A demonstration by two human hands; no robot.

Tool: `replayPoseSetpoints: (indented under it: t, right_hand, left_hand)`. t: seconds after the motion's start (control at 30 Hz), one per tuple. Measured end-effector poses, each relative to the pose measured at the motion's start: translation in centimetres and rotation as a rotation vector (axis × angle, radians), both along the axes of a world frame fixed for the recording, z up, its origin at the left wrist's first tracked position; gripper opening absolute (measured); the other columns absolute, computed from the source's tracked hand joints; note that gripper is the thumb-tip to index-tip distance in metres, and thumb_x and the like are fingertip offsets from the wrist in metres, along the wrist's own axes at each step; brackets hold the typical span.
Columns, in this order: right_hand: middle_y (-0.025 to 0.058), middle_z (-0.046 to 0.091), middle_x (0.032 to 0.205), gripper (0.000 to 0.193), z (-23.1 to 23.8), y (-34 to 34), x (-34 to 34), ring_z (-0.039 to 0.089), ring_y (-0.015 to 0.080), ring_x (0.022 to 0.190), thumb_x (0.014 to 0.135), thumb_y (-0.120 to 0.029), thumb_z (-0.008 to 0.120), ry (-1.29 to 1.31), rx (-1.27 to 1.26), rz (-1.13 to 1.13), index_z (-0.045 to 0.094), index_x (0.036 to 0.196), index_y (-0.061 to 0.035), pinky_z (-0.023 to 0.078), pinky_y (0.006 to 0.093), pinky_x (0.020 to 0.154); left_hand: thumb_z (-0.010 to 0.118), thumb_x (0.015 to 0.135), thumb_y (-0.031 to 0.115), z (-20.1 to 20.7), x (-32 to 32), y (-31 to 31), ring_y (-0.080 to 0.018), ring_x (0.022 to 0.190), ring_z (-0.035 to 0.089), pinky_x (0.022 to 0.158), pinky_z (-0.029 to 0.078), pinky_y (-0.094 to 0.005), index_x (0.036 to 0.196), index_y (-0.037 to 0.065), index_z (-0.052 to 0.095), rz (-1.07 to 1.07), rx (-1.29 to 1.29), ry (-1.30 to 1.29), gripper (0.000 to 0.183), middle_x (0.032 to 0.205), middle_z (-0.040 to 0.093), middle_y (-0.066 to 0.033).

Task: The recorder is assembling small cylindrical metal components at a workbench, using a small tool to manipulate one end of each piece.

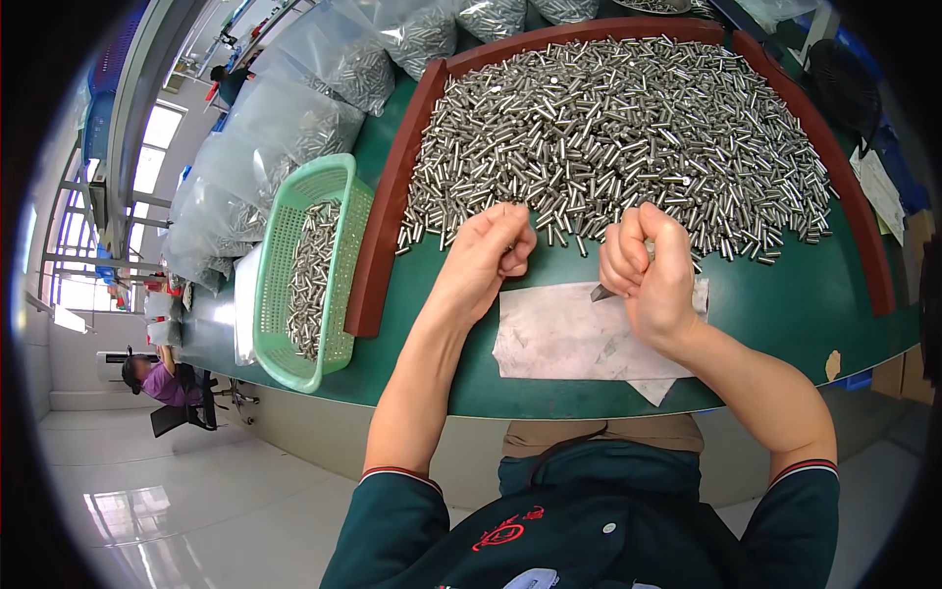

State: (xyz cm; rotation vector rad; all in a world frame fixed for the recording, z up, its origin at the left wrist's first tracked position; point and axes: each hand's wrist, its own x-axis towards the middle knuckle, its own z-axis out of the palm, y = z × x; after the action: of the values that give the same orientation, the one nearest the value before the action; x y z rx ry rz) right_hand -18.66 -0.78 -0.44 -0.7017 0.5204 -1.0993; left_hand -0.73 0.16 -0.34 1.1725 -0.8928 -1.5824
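heap of steel pins (628,137) fills green table (785,304) inside red rim, could slide | green basket (309,265) holds pins at edge, may tip | left hand (488,257) fisted on pins, one may drop | right hand (650,275) closed around small metal tool (601,292), slip risk

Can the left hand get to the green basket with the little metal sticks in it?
Probably yes. The green basket sits on the table just left of the left hand, with only a low brown tray rim between them. But its fingers look curled shut, perhaps around metal pins, so they may be full.
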Motion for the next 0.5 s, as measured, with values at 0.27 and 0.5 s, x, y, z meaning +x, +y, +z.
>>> replayPoseSetpoints:
  t: [0.27, 0.5]
  right_hand:
    - [-0.0012, 0.027, 0.045, 0.038, -0.1, 0.0, 0.0, 0.021, 0.0069, 0.04, 0.087, -0.024, 0.03, 0.003, -0.008, -0.001, 0.028, 0.052, -0.0091, 0.02, 0.0223, 0.037]
    - [-0.001, 0.027, 0.045, 0.038, 0.0, -0.1, 0.0, 0.02, 0.007, 0.04, 0.087, -0.023, 0.03, -0.007, -0.007, 0.009, 0.027, 0.052, -0.0089, 0.02, 0.0223, 0.038]
  left_hand:
    - [0.062, 0.071, 0.005, -0.9, -0.9, 0.0, -0.017, 0.05, 0.053, 0.049, 0.043, -0.0276, 0.088, 0.004, 0.061, -0.054, -0.715, -1.228, 0.017, 0.065, 0.06, -0.0096]
    - [0.062, 0.072, 0.005, -0.1, -0.8, 0.3, -0.0135, 0.047, 0.049, 0.047, 0.04, -0.0251, 0.08, 0.002, 0.059, -0.167, -0.678, -1.209, 0.009, 0.059, 0.055, -0.0071]
